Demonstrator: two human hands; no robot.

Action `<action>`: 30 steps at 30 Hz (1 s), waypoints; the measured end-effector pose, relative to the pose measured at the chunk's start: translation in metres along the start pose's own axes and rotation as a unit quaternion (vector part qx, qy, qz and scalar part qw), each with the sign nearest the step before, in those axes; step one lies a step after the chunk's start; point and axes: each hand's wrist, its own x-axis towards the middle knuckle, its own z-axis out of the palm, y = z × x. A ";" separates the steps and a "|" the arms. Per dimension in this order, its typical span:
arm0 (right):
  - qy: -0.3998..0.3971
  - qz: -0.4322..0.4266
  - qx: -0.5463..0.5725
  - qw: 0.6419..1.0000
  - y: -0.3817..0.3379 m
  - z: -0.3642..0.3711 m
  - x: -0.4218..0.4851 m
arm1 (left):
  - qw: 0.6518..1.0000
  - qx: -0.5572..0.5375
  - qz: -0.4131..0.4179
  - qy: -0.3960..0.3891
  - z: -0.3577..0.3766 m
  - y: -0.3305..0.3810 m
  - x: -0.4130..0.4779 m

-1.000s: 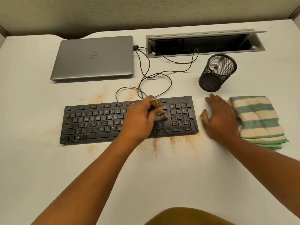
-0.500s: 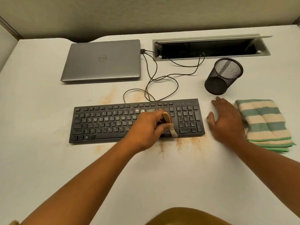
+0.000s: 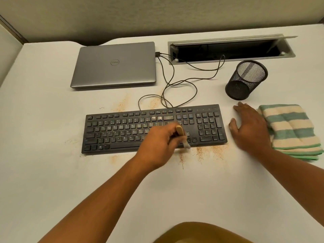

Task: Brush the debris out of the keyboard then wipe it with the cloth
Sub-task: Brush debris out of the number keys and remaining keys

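Left hand (image 3: 158, 145) grips brush (image 3: 182, 135) at keyboard (image 3: 122, 132) front edge by debris (image 3: 208, 152), right hand (image 3: 249, 130) flat, fingers spread, on desk (image 3: 52, 172) touching cloth (image 3: 291, 130).

Black kbd (image 3: 122, 132), brush (image 3: 180, 131) at front edge — striped cloth (image 3: 291, 130) folded rt.

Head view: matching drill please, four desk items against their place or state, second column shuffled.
Items
1. brush
2. striped cloth
3. laptop
4. mesh pen cup

Place or state
A. closed, logo facing up
B. stands beyond the right hand
C. folded, lying right of the keyboard
D. gripped in the left hand, bristles at the keyboard's near edge

Pairs: 1-D, 2-C, 3-A, 4-B
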 end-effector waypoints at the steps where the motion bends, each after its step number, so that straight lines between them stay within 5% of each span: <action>1: -0.004 0.001 -0.001 1.000 0.000 0.000 0.000 | 1.000 0.000 0.005 0.005 -0.001 0.002 -0.002; 8: 0.003 -0.001 0.005 1.000 0.000 0.001 0.000 | 0.999 -0.013 0.036 -0.015 0.003 -0.005 -0.007; 12: 0.009 -0.005 0.007 1.000 -0.001 0.001 0.000 | 0.995 -0.061 0.013 0.077 0.007 -0.011 -0.007; 16: 0.006 -0.003 0.006 1.000 -0.001 0.000 0.000 | 0.998 -0.008 0.058 -0.007 0.010 -0.009 -0.008; 23: 0.006 0.006 0.015 1.000 -0.003 0.000 0.000 | 0.986 -0.041 0.017 0.158 -0.039 -0.003 0.055; 30: 0.008 0.004 0.017 1.000 -0.003 0.000 0.001 | 0.999 -0.017 -0.029 -0.028 -0.035 -0.012 0.080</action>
